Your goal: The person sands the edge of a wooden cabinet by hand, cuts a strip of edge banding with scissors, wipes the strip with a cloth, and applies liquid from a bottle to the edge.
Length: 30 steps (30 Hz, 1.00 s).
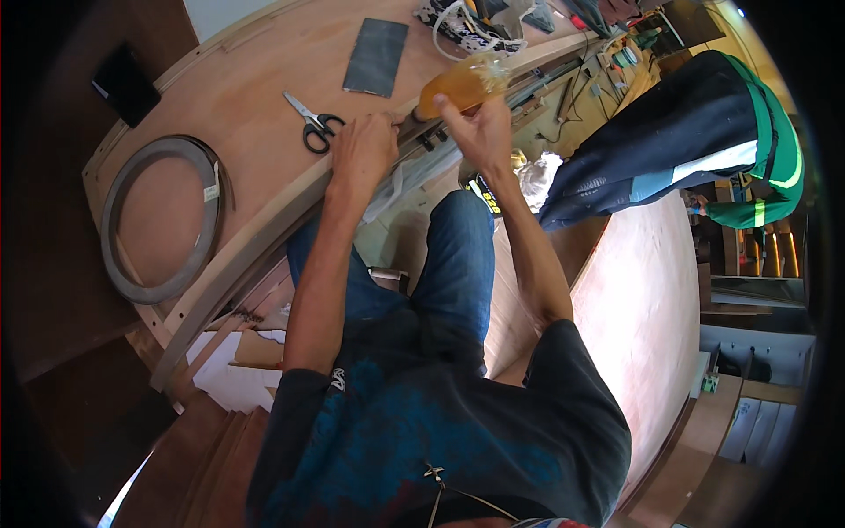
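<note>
My right hand (482,136) grips a clear plastic bottle of amber liquid (462,88). The bottle is tipped over, its narrower end pointing toward the curved edge of the wooden panel (255,97). Beside it, my left hand (365,151) rests at that same edge with its fingers curled; what they hold, if anything, is hidden. Just left of this hand lie scissors (315,123) with black handles, blades slightly apart. A dark grey rectangular sheet (376,57) lies flat farther back. At the left sits a coil of grey-brown edging strip (113,211).
A black flat object (128,85) lies at the far left. Bags with white cord (466,26) sit at the back. On the right, a person in dark trousers and a green top (669,132) bends beside a large curved wooden panel (647,299). Papers (231,370) lie at lower left.
</note>
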Each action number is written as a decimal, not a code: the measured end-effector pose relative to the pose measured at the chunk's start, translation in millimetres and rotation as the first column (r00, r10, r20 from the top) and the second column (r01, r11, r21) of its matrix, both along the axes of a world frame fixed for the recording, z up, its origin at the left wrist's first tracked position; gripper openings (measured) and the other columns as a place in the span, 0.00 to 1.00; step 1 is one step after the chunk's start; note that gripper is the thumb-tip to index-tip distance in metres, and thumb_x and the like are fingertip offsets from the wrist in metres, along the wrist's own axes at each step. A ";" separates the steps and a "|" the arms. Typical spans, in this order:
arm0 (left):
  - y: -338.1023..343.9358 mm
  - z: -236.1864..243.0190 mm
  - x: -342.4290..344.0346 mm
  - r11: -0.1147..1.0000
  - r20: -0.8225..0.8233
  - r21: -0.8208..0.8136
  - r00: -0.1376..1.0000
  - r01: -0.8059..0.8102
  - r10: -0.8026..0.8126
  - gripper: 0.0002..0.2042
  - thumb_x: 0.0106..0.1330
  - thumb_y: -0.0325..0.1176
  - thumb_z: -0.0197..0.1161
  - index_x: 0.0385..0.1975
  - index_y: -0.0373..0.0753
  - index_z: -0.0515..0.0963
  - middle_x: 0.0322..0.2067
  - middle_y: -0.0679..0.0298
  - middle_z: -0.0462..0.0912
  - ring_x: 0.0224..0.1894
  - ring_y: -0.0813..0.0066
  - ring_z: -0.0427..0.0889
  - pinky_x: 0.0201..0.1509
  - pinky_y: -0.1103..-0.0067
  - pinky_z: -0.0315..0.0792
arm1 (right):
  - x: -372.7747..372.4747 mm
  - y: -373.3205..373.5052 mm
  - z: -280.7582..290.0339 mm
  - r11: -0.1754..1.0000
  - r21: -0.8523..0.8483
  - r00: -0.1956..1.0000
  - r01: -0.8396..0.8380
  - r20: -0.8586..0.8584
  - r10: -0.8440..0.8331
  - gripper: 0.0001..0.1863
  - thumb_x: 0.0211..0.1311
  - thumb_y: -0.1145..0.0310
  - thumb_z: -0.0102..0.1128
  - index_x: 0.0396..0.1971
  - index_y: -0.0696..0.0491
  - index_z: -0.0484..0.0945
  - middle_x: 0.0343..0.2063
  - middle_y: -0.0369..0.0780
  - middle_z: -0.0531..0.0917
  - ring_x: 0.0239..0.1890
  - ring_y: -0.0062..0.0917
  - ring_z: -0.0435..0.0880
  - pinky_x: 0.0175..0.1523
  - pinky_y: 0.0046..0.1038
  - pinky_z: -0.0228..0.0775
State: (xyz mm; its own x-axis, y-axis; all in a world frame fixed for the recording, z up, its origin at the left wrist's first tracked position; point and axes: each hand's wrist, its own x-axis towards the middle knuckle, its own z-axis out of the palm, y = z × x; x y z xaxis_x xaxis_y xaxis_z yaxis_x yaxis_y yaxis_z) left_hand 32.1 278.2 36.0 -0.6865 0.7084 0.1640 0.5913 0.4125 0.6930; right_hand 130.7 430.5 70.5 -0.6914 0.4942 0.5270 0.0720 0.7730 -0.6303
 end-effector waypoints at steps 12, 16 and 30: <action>-1.7 -1.5 -0.9 0.999 -0.003 -0.041 1.000 0.013 -0.014 0.11 0.65 0.35 0.56 0.42 0.43 0.82 0.39 0.54 0.83 0.42 0.51 0.81 0.45 0.62 0.73 | -13.4 9.2 -0.9 0.997 0.059 0.998 0.057 0.036 -0.059 0.28 0.52 0.59 0.67 0.45 0.60 0.65 0.25 0.48 0.83 0.28 0.41 0.85 0.34 0.36 0.76; 0.2 1.1 0.0 0.998 -0.021 -0.069 1.000 0.009 -0.010 0.11 0.65 0.35 0.55 0.42 0.42 0.82 0.40 0.56 0.84 0.42 0.52 0.81 0.45 0.62 0.72 | -10.3 5.9 -3.1 0.996 0.089 0.998 0.029 -0.052 -0.025 0.27 0.52 0.59 0.66 0.44 0.59 0.65 0.24 0.49 0.83 0.25 0.42 0.83 0.33 0.37 0.75; -28.5 1.7 1.3 0.998 -0.098 -0.055 0.995 -0.036 0.031 0.11 0.63 0.33 0.58 0.43 0.41 0.80 0.33 0.51 0.83 0.41 0.51 0.80 0.45 0.62 0.69 | 5.2 11.7 -10.1 1.000 -0.008 0.995 0.023 -0.100 -0.024 0.26 0.53 0.60 0.67 0.45 0.60 0.68 0.29 0.48 0.84 0.28 0.39 0.85 0.35 0.34 0.76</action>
